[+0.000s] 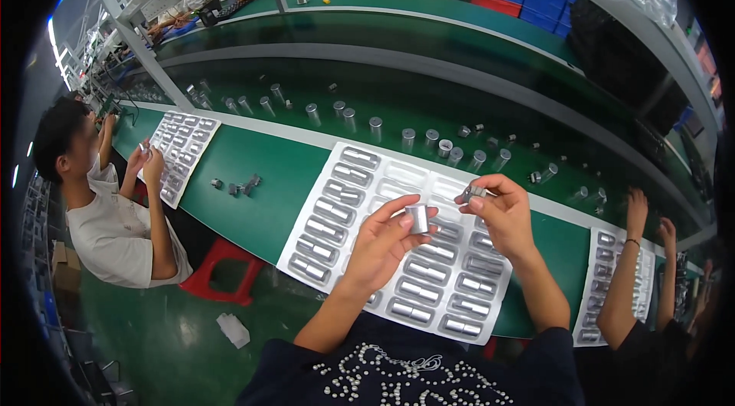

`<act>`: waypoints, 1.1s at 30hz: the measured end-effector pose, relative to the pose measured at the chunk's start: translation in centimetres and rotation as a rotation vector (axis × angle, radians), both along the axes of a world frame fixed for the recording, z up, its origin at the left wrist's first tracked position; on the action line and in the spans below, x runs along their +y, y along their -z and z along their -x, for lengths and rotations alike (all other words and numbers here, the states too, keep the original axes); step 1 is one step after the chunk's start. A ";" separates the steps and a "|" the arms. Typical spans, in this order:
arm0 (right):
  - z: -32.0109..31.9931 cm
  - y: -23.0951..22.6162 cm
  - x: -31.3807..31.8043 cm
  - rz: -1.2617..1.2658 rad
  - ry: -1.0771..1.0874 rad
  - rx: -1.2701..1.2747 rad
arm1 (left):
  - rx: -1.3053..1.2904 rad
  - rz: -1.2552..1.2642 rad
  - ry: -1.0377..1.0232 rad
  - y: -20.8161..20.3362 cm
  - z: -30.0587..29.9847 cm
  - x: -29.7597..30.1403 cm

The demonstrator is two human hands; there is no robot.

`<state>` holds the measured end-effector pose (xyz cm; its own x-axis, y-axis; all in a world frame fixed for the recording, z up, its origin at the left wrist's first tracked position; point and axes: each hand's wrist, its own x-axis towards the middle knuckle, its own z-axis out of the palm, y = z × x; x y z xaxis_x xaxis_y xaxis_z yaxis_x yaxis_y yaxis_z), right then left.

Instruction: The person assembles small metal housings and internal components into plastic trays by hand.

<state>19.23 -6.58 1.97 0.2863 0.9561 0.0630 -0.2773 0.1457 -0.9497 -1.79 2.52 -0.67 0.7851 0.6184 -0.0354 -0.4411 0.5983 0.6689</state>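
Over a white moulded tray, my left hand grips a short silver metal cylinder between thumb and fingers. To its right, my right hand pinches a small grey metal part whose exact kind I cannot make out. The two pieces are apart, at about the same height. Silver cylindrical parts lie in many of the tray's pockets. Several pockets at the far middle, such as this hollow, hold no part. My hands and forearms hide some pockets.
Beyond the tray, a green conveyor belt carries scattered silver cylinders and small parts. Dark grey parts lie on the green table at left. A co-worker sits left by another tray; another person's arms reach in at right.
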 end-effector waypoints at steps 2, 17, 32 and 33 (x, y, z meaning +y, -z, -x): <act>0.2 -0.1 -0.1 -0.007 0.025 -0.021 | -0.085 0.121 0.059 0.2 0.0 0.1; 4.5 -0.2 -1.8 -0.081 0.034 -0.240 | -0.094 0.155 -0.057 2.5 -0.8 -1.1; 3.8 0.5 -1.9 -0.369 0.221 -0.854 | -0.133 -0.089 -0.153 2.1 -1.4 -2.8; 4.0 0.4 -1.9 -0.369 0.221 -0.854 | -0.134 -0.090 -0.153 2.2 -1.4 -2.9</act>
<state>15.26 -8.50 1.58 0.1756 0.7639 0.6209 0.5578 0.4425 -0.7022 -0.40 -0.34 -2.86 0.6755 0.7269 0.1233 -0.6109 0.4581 0.6457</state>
